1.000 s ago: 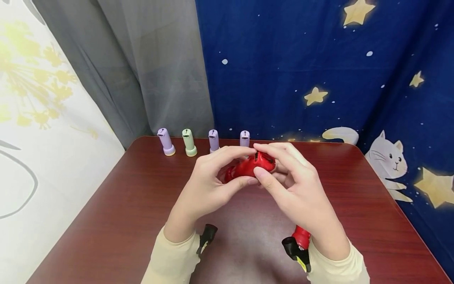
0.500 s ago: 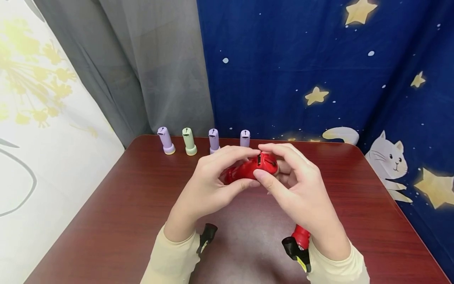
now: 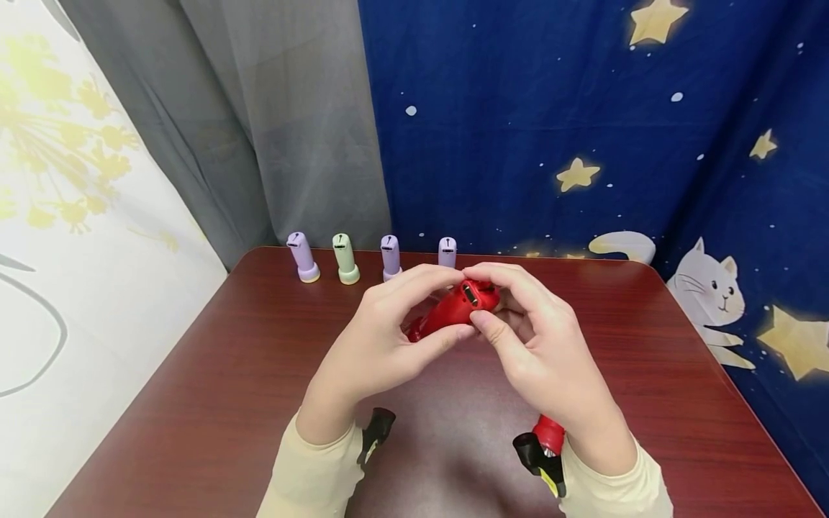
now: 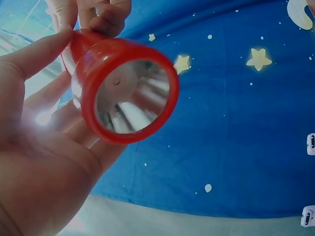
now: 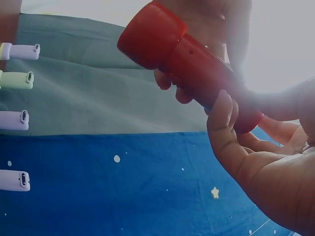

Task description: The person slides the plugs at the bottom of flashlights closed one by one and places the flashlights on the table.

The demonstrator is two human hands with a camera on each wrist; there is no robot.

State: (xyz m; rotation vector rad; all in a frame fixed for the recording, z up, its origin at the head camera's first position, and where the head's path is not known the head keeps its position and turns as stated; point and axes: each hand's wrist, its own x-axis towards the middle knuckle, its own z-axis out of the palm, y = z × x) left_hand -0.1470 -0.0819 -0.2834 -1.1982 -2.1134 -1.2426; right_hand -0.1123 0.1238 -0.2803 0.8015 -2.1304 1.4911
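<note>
A red flashlight (image 3: 453,307) is held between both hands above the table. My left hand (image 3: 378,338) grips its body with thumb and fingers curled round it. At its tail end, which has a dark slot, my right hand (image 3: 540,334) pinches it. The left wrist view shows the round reflector head (image 4: 133,96) facing the camera, apparently unlit. In the right wrist view the flashlight (image 5: 197,71) slants down from its wide head to the right fingers (image 5: 226,113).
Along the table's far edge stand a purple flashlight (image 3: 303,257), a green flashlight (image 3: 346,259) and two more purple ones, partly behind the hands. Another red item (image 3: 550,435) shows beside the right wrist, mostly hidden. Curtains hang behind the brown table (image 3: 214,381).
The red flashlight has rolled and tilted in the hands, so its slot now faces more to the left. Both hands keep hold, with the right fingers shifted slightly left.
</note>
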